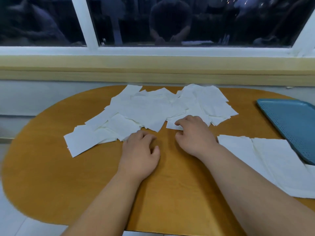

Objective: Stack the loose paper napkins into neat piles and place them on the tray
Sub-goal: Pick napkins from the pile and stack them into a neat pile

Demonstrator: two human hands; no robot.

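Note:
Several loose white paper napkins lie scattered and overlapping across the far half of the wooden table. My right hand reaches into their near edge, its fingers curled onto the corner of one napkin. My left hand rests on the bare table just in front of the left napkins, fingers loosely curled and holding nothing. Two wider white napkin sheets lie side by side at the right, beside my right forearm. The blue tray sits at the table's right edge with nothing visible on it.
The oval table ends against a pale wall under a yellow sill and a dark window with white frames. A person's reflection shows in the glass. White floor tiles lie below the table's left edge.

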